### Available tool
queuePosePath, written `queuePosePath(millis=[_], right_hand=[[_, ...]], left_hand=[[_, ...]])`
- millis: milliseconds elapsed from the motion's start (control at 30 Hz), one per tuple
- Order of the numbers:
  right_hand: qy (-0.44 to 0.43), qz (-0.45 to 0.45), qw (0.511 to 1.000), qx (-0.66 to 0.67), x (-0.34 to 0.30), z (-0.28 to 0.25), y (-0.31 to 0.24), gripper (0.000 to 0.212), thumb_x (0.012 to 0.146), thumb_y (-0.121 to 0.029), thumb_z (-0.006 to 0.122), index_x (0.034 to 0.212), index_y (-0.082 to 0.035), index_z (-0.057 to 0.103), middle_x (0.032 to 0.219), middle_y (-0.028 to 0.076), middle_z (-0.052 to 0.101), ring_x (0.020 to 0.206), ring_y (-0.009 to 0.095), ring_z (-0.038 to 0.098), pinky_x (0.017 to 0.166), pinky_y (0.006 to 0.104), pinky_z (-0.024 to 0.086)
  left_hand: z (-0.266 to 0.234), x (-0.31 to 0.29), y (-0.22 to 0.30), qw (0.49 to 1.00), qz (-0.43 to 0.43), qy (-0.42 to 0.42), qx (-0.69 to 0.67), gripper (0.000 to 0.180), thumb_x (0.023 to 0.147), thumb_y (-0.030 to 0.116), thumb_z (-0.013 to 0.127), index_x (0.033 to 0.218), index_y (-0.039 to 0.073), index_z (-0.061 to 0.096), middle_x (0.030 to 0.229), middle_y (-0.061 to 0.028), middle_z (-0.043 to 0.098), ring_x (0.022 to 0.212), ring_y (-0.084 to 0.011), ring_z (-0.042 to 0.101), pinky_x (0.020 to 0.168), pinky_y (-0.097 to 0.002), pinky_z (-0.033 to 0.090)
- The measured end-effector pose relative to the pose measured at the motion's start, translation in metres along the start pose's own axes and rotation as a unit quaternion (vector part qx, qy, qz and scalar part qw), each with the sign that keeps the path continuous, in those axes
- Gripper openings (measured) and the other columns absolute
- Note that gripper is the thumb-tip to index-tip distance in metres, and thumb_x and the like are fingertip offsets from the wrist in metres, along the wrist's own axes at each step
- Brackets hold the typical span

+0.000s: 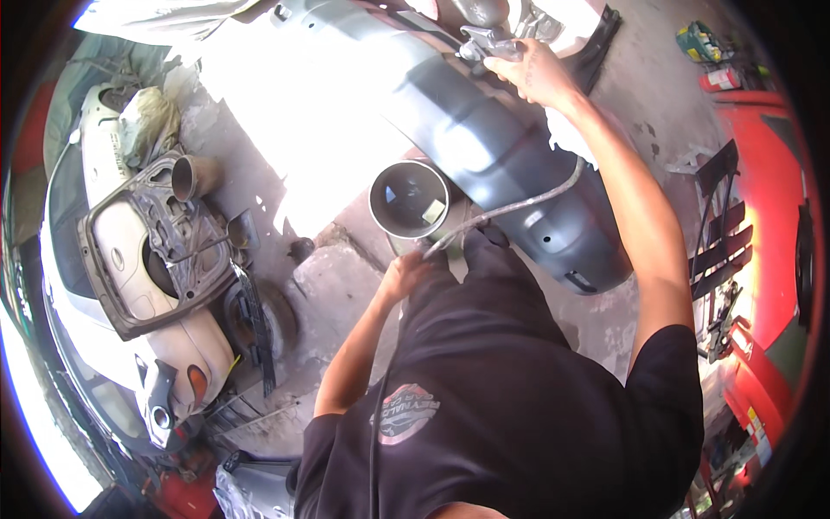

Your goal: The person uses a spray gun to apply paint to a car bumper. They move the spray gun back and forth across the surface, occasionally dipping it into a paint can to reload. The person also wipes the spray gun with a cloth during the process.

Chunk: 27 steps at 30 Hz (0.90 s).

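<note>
My right hand (540, 73) is stretched far forward with its fingers wrapped round a spray gun (488, 45). The gun is held over the far side of a long, dark grey car bumper (484, 143), which runs diagonally from the far left to the near right. Low in front of my body, my left hand (406, 275) is closed on a grey air hose (519, 206). From that hand the hose crosses the near part of the bumper, then passes out of sight near my right forearm. A round, open-topped container (410, 201) with a dark inside stands just beyond my left hand.
On the left stands a white car (117, 186) with a bare tailgate frame (138, 251) leaning against it. A wheel (275, 320) lies nearby. Red car panels (761, 216) and black slatted parts (722, 233) line the right side. Strong glare covers the floor beyond the container.
</note>
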State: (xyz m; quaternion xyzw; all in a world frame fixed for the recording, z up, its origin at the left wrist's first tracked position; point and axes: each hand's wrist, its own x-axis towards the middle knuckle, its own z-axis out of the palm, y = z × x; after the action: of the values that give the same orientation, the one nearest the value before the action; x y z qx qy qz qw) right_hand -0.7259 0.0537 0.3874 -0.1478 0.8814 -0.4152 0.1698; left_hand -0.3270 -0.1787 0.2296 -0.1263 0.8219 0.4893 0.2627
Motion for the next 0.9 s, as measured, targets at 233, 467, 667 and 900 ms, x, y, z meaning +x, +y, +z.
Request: queuePosePath(millis=[233,467,667,900], right_hand=[[-0.051,0.003,0.999,-0.016,0.050,0.012,0.000,0.042,0.093,-0.042,0.071,0.083,-0.001,0.066,0.074,0.004,0.066,0.046,0.012,0.056,0.043,0.0297,0.046],[-0.106,-0.035,0.993,0.048,0.047,-0.001,-0.011,0.039,0.093,-0.038,0.069,0.084,-0.001,0.064,0.067,0.003,0.063,0.045,0.012,0.057,0.041,0.0288,0.047],[-0.062,-0.026,0.997,0.047,0.088,0.004,0.013,0.038,0.094,-0.036,0.069,0.085,0.000,0.066,0.072,0.004,0.065,0.045,0.011,0.057,0.040,0.0287,0.045],[-0.159,-0.023,0.987,0.025,0.073,0.013,-0.010,0.036,0.094,-0.037,0.070,0.088,-0.002,0.067,0.072,0.002,0.064,0.050,0.010,0.058,0.043,0.0277,0.046]], left_hand=[[-0.001,-0.029,0.038,1.000,-0.018,0.007,-0.023,0.025,0.095,0.020,0.071,0.103,-0.002,0.066,0.081,-0.0245,0.065,0.074,-0.0371,0.066,0.071,-0.0460,0.051],[0.000,-0.034,0.048,0.996,-0.073,0.016,-0.040,0.027,0.095,0.022,0.070,0.110,0.000,0.072,0.078,-0.0067,0.067,0.074,-0.0104,0.058,0.070,-0.0335,0.051],[-0.008,-0.028,0.058,0.996,-0.066,0.021,-0.056,0.031,0.095,0.020,0.071,0.117,-0.001,0.068,0.090,-0.0224,0.071,0.084,-0.0352,0.071,0.078,-0.0427,0.053],[-0.002,-0.031,0.048,0.995,-0.060,0.020,-0.084,0.030,0.096,0.022,0.070,0.117,0.001,0.067,0.090,-0.0228,0.070,0.086,-0.0358,0.071,0.078,-0.0436,0.053]])
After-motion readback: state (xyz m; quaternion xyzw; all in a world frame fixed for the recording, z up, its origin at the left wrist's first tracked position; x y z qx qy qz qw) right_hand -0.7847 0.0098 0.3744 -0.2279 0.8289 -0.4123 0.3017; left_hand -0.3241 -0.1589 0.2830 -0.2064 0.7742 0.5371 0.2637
